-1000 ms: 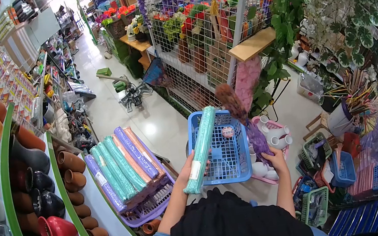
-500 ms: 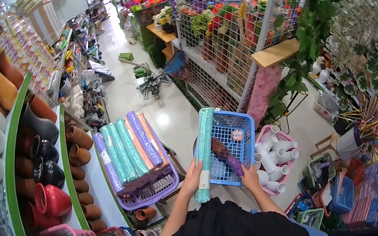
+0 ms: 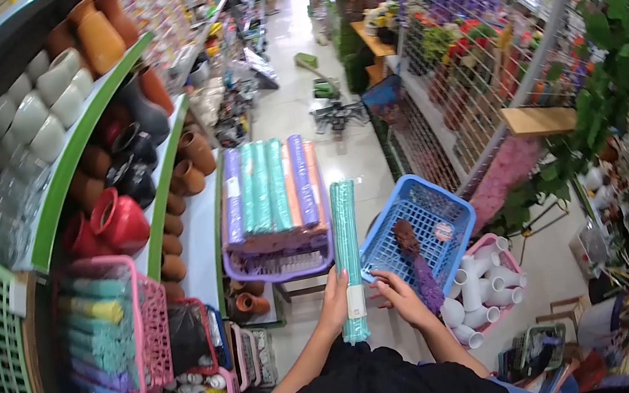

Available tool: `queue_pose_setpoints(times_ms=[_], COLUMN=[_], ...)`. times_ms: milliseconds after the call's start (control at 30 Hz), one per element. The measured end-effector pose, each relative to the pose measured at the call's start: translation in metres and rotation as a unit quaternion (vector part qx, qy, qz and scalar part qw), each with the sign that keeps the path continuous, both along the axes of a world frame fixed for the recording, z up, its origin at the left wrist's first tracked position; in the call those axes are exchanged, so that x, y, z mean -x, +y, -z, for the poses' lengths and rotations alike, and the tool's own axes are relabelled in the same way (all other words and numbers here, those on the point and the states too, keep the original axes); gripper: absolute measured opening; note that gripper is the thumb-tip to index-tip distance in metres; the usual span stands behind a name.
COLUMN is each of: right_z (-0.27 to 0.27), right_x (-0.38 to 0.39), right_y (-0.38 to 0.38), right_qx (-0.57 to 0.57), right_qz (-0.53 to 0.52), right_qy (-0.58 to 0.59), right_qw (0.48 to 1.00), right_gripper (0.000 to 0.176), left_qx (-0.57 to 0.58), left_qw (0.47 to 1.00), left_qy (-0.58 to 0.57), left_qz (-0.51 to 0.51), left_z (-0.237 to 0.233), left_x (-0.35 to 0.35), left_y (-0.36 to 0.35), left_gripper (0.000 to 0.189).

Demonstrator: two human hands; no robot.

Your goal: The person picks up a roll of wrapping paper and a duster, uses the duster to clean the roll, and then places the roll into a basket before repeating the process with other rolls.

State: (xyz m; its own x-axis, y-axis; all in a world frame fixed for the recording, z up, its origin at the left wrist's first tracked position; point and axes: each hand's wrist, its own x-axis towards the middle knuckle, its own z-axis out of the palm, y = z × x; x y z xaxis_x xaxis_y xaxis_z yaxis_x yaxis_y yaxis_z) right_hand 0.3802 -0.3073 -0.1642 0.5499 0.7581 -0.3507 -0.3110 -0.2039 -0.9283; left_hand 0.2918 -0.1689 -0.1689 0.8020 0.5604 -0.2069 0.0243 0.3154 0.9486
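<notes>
wrapped green bundle (image 3: 347, 232), held in front of the person's body, between the purple basket (image 3: 282, 275) and the blue basket (image 3: 442, 193). its long axis runs away from the body, roughly parallel to the row of wrapped rolls (image 3: 256, 193) on the left; a pale label (image 3: 356, 302) lies on its nearer half. the left hand (image 3: 335, 305) pinches the bundle from its left side, along the nearer half, so that most of the length extends beyond the grip. the right hand (image 3: 402, 300) is just beside the bundle's right side, its fingers loosely spread and holding nothing visible; the bundle lies to the left of this grip. of the two hands, the left is nearer, being in contact, while the right is also the hand nearer the blue basket, where a brown-and-purple bundle (image 3: 427, 284) lies aslant. white vases (image 3: 473, 289) stand farther right.
</notes>
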Motion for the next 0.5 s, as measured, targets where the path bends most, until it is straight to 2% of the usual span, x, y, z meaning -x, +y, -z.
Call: queue_pose_setpoints(times_ms=[100, 167, 233, 267, 367, 433, 500], right_z=[-0.015, -0.019, -0.023, -0.031, -0.039, -0.051, -0.066], right_x=[0.027, 0.042, 0.056, 0.063, 0.085, 0.097, 0.112], right_y=[0.035, 0.057, 0.08, 0.09, 0.125, 0.149, 0.172], right_qx=[-0.089, -0.09, -0.122, -0.122, -0.149, -0.15, -0.206], right_qz=[-0.071, -0.122, -0.154, -0.178, -0.258, -0.315, -0.372], right_qy=[-0.049, -0.06, -0.189, -0.215, -0.187, -0.156, -0.126], right_qw=[0.992, 0.987, 0.962, 0.953, 0.936, 0.924, 0.896], right_gripper=[0.046, 0.049, 0.055, 0.061, 0.063, 0.066, 0.068], left_qx=[0.037, 0.058, 0.032, 0.01, -0.061, -0.036, -0.107], left_qw=[0.995, 0.987, 0.98, 0.972, 0.948, 0.937, 0.923], left_qy=[-0.029, -0.047, -0.065, -0.077, -0.078, -0.112, -0.081], left_qz=[-0.083, -0.141, -0.185, -0.22, -0.302, -0.329, -0.362], left_z=[-0.016, -0.028, -0.028, -0.028, -0.061, -0.055, -0.068], left_x=[0.022, 0.038, 0.057, 0.066, 0.096, 0.118, 0.141], left_y=[0.002, 0.008, 0.018, 0.023, 0.038, 0.054, 0.067], left_gripper=[0.038, 0.035, 0.035, 0.034, 0.036, 0.039, 0.042])
